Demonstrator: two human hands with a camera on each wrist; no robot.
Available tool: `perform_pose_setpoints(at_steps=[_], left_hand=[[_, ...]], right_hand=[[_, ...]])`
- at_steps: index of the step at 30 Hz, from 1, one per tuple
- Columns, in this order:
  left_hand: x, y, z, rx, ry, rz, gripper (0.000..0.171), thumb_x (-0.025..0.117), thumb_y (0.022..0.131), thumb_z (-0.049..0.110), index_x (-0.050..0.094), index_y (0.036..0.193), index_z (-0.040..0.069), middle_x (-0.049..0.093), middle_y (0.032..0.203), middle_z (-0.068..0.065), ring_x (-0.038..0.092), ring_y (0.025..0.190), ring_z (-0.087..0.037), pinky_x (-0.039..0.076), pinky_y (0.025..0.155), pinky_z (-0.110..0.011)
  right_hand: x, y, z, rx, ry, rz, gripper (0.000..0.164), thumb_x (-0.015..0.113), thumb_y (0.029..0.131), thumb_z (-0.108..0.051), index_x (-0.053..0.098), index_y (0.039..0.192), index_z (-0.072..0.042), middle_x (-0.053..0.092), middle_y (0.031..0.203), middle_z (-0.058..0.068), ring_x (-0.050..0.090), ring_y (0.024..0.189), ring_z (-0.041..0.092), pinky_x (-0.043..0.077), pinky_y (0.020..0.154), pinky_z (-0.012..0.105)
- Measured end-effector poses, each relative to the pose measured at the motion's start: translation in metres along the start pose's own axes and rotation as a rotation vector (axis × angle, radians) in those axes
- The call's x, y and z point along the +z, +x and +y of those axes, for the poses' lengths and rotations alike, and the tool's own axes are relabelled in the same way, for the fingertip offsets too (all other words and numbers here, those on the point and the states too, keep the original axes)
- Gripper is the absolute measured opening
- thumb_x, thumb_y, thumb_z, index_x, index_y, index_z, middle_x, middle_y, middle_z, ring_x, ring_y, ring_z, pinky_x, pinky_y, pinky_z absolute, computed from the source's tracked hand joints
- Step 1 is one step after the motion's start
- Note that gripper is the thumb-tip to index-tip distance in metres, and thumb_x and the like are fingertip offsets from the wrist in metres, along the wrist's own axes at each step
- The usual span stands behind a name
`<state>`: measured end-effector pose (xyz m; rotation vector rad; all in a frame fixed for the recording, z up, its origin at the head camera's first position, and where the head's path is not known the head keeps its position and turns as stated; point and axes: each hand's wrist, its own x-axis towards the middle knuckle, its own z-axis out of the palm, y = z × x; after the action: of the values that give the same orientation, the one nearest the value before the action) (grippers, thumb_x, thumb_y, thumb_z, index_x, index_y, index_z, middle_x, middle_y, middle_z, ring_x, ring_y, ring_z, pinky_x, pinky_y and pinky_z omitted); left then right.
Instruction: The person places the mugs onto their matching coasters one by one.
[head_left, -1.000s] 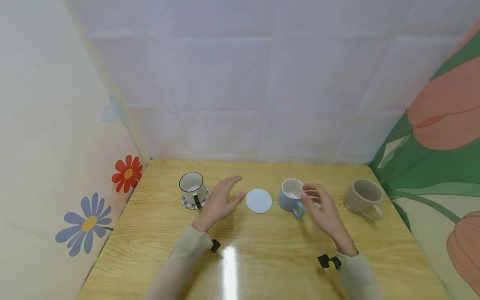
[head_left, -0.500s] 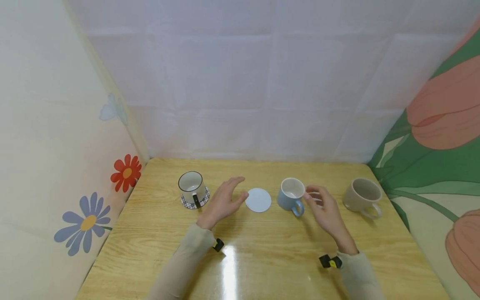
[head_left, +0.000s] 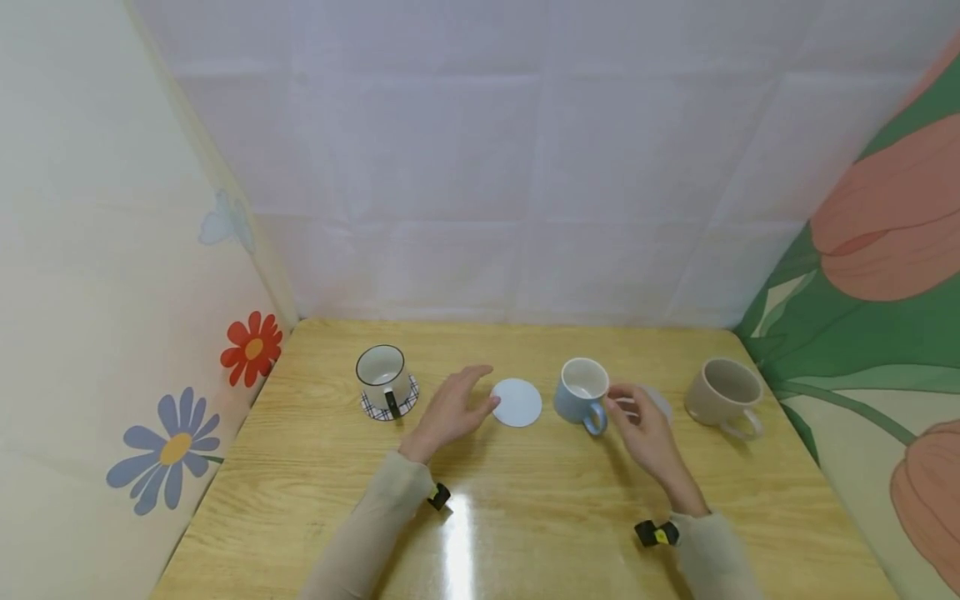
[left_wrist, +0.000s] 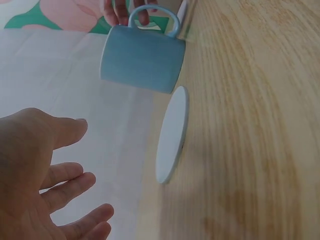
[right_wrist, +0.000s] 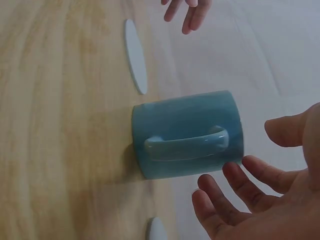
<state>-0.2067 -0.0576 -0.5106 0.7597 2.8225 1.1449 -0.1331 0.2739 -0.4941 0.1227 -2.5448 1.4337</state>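
A light-blue mug (head_left: 576,404) stands upright on the wooden table, its handle toward me. My right hand (head_left: 647,435) is at the mug's right side with fingers loosely bent. In the right wrist view its fingertips (right_wrist: 232,170) are close to the mug near the rim, the thumb apart from it; whether they touch, I cannot tell. Left of the mug lies a round white coaster (head_left: 517,402). My left hand (head_left: 450,414) hovers at the coaster's left edge, fingers spread and holding nothing. A second pale coaster (head_left: 660,402) is partly hidden behind my right hand.
At the left, a white mug (head_left: 380,379) with black rim and handle stands on a plaid coaster (head_left: 408,403). A beige mug (head_left: 712,400) stands at the far right. White cloth (head_left: 510,275) hangs behind the table, with flowered cloths on both sides.
My left hand has shifted right, toward the white coaster. The right hand has drawn slightly back from the blue mug's rim. The mugs keep their places.
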Motion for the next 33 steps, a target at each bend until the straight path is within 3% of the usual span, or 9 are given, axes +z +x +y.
perform_pose_setpoints(at_steps=[12, 19, 25, 33], left_hand=[[0.008, 0.003, -0.004, -0.029, 0.0, -0.026, 0.062, 0.068, 0.105, 0.037, 0.051, 0.157, 0.008, 0.052, 0.162, -0.013, 0.049, 0.149, -0.036, 0.036, 0.127, -0.059], [0.013, 0.005, -0.007, -0.043, -0.022, -0.05, 0.062, 0.069, 0.105, 0.037, 0.051, 0.157, 0.01, 0.052, 0.162, -0.012, 0.05, 0.149, -0.037, 0.037, 0.125, -0.06], [0.016, 0.006, -0.009, -0.047, -0.014, -0.069, 0.062, 0.07, 0.104, 0.035, 0.051, 0.157, 0.009, 0.053, 0.161, -0.013, 0.051, 0.148, -0.037, 0.034, 0.127, -0.06], [0.021, 0.008, -0.013, -0.025, 0.007, -0.088, 0.06, 0.073, 0.103, 0.032, 0.054, 0.153, 0.005, 0.056, 0.158, -0.015, 0.054, 0.145, -0.038, 0.037, 0.126, -0.059]], right_hand=[[0.007, -0.006, 0.011, 0.042, 0.005, -0.019, 0.03, 0.06, 0.109, -0.009, 0.06, 0.133, 0.008, 0.065, 0.133, 0.031, 0.068, 0.119, 0.048, 0.056, 0.098, 0.026], [0.01, -0.009, 0.014, 0.059, 0.015, -0.021, 0.03, 0.061, 0.109, -0.007, 0.061, 0.134, 0.01, 0.067, 0.131, 0.03, 0.07, 0.114, 0.039, 0.052, 0.091, 0.017], [0.013, -0.01, 0.015, 0.087, 0.02, -0.05, 0.033, 0.057, 0.111, -0.012, 0.06, 0.136, 0.009, 0.066, 0.134, 0.029, 0.069, 0.117, 0.041, 0.054, 0.095, 0.024], [0.016, -0.011, 0.016, 0.132, 0.065, -0.076, 0.035, 0.051, 0.114, -0.016, 0.06, 0.137, 0.009, 0.066, 0.132, 0.03, 0.069, 0.117, 0.046, 0.06, 0.085, 0.029]])
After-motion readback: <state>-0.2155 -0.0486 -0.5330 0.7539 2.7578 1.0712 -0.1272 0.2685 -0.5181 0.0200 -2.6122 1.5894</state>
